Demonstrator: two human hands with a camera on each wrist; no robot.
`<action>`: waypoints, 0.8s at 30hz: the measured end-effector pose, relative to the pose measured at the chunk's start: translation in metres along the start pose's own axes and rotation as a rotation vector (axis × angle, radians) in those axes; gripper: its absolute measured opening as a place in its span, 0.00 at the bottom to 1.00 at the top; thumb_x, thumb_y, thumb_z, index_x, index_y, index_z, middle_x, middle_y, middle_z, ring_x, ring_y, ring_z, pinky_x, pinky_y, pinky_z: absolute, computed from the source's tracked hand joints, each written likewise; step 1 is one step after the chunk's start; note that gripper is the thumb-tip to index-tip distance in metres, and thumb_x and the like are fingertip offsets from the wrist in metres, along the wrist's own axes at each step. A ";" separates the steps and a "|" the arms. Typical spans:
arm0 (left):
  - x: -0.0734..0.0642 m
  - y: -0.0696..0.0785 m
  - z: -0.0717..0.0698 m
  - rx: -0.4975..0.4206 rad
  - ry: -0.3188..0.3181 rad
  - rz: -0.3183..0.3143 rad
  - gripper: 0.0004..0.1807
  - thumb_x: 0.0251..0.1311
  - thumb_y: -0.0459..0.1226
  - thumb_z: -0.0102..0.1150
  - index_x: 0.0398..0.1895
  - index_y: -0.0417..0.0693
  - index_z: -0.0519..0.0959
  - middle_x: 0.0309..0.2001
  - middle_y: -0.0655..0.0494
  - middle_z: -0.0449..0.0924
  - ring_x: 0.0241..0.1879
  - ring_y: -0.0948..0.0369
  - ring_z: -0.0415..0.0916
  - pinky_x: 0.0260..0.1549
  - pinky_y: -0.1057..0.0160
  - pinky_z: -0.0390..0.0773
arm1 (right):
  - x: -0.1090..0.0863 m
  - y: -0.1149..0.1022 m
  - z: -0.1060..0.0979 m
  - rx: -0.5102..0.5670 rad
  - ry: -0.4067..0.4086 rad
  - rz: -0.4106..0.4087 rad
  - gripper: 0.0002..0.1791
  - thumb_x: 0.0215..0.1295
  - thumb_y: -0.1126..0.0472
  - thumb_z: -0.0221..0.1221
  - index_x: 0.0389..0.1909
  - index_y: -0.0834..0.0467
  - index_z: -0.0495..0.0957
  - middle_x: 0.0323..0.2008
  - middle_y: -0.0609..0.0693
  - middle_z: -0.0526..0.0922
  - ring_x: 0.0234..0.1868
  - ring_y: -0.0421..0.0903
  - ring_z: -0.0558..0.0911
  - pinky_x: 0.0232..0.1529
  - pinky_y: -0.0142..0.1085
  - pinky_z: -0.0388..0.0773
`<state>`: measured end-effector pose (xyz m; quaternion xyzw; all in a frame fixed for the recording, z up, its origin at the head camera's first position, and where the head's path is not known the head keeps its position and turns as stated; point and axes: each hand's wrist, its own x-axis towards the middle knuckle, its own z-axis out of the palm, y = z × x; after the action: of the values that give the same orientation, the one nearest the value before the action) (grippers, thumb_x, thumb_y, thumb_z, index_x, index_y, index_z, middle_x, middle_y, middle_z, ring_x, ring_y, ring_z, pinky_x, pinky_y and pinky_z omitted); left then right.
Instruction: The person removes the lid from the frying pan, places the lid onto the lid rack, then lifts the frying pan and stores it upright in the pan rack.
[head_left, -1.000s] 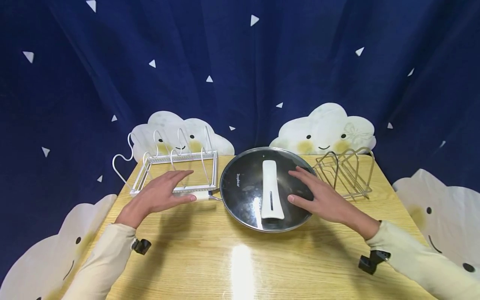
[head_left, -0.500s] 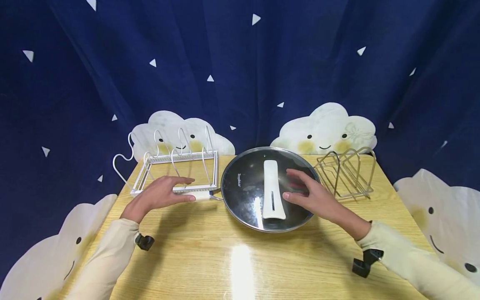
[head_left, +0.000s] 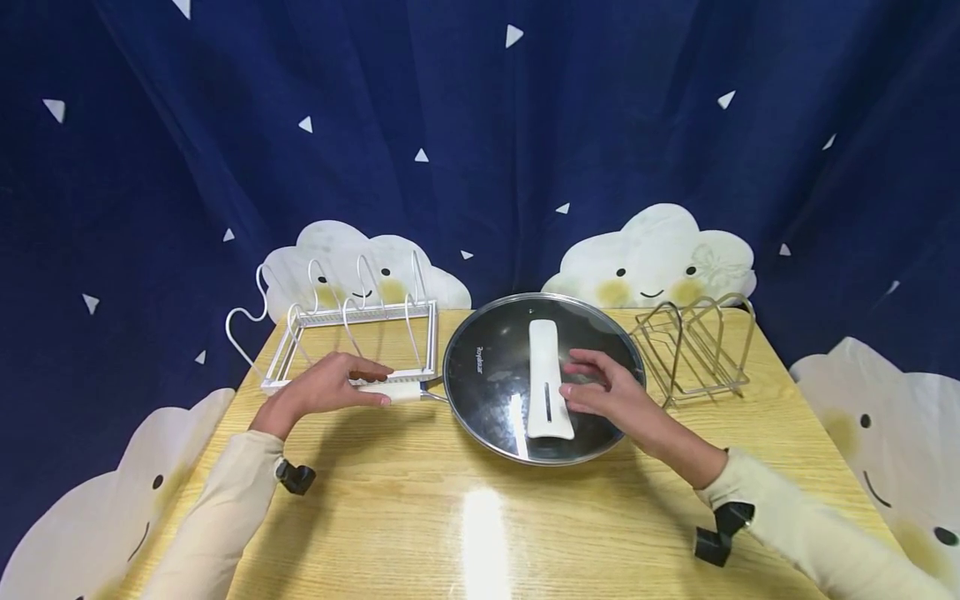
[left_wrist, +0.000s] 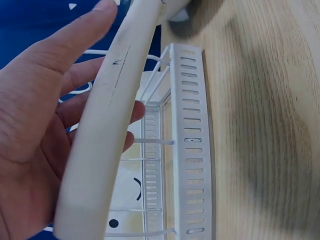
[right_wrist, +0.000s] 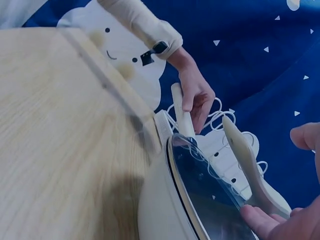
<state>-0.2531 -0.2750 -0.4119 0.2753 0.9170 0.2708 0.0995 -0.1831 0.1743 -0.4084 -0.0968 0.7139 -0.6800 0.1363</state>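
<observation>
A large pan [right_wrist: 155, 210] with a cream outside and a long cream handle [left_wrist: 102, 120] sits on the table under a dark glass lid [head_left: 491, 350]. The lid carries a wide upright white grip [head_left: 543, 358] with a slot in it. My left hand [head_left: 326, 387] is around the pan handle; its thumb stays off it in the left wrist view, the loosely bent fingers passing behind. At the right side of the lid grip, my right hand [head_left: 618, 400] has thumb and fingers spread, the thumb tip overlapping the grip in the head view.
Behind my left hand stands a white wire rack [head_left: 431, 342] with tall loops. A bronze wire rack [head_left: 678, 350] stands right of the pan. The wooden table [head_left: 390, 517] ends at a dark blue curtain [head_left: 480, 125] with cloud prints.
My right hand has moved left and in to the lid grip. My left hand has lowered slightly onto the pan handle, its fingers dropping behind it. Pan and racks have stayed put.
</observation>
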 end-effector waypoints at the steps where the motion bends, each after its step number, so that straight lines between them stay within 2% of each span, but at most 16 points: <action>1: 0.000 -0.001 0.001 -0.008 -0.002 0.001 0.30 0.57 0.53 0.74 0.57 0.45 0.85 0.55 0.50 0.86 0.52 0.56 0.84 0.52 0.53 0.82 | 0.000 0.000 0.002 0.014 0.007 0.012 0.42 0.70 0.62 0.63 0.76 0.69 0.51 0.71 0.70 0.62 0.56 0.44 0.79 0.56 0.39 0.82; 4: 0.001 -0.004 0.003 -0.027 -0.020 0.015 0.24 0.58 0.48 0.75 0.54 0.46 0.87 0.48 0.53 0.88 0.44 0.61 0.84 0.45 0.60 0.83 | -0.001 0.000 0.006 0.046 0.026 0.043 0.42 0.70 0.62 0.62 0.76 0.69 0.51 0.70 0.71 0.62 0.55 0.44 0.80 0.55 0.38 0.82; 8: 0.001 -0.006 0.004 -0.044 -0.037 0.016 0.19 0.58 0.46 0.74 0.50 0.47 0.89 0.39 0.60 0.88 0.35 0.65 0.78 0.37 0.65 0.80 | -0.001 0.000 0.011 0.061 0.051 0.080 0.43 0.69 0.61 0.63 0.77 0.68 0.50 0.69 0.70 0.64 0.53 0.43 0.81 0.53 0.37 0.82; 11: 0.001 -0.006 0.004 -0.044 -0.036 0.006 0.20 0.58 0.49 0.74 0.49 0.48 0.89 0.39 0.61 0.88 0.33 0.66 0.76 0.35 0.66 0.78 | -0.001 0.001 0.014 0.102 0.055 0.108 0.43 0.70 0.61 0.62 0.76 0.68 0.49 0.65 0.68 0.68 0.50 0.44 0.83 0.50 0.38 0.83; 17: 0.001 -0.006 0.004 -0.047 -0.035 -0.002 0.21 0.58 0.49 0.74 0.50 0.48 0.89 0.40 0.59 0.88 0.32 0.65 0.73 0.33 0.66 0.76 | 0.002 0.008 0.022 0.216 0.024 0.162 0.41 0.71 0.61 0.60 0.75 0.71 0.49 0.52 0.58 0.80 0.45 0.46 0.86 0.46 0.39 0.84; 21: 0.001 -0.006 0.004 -0.050 -0.033 -0.002 0.21 0.57 0.49 0.75 0.50 0.48 0.89 0.40 0.59 0.88 0.33 0.65 0.74 0.33 0.66 0.76 | 0.004 0.011 0.027 0.249 0.018 0.172 0.40 0.72 0.61 0.59 0.74 0.72 0.48 0.49 0.57 0.82 0.43 0.46 0.87 0.45 0.39 0.85; 24: 0.001 -0.006 0.004 -0.048 -0.029 0.002 0.22 0.57 0.49 0.75 0.50 0.47 0.88 0.41 0.58 0.88 0.33 0.65 0.75 0.33 0.66 0.76 | 0.005 0.011 0.031 0.271 0.021 0.183 0.38 0.73 0.61 0.59 0.72 0.74 0.51 0.48 0.58 0.82 0.43 0.46 0.87 0.46 0.39 0.85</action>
<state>-0.2552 -0.2770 -0.4188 0.2776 0.9084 0.2888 0.1194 -0.1775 0.1438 -0.4211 -0.0053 0.6227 -0.7559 0.2020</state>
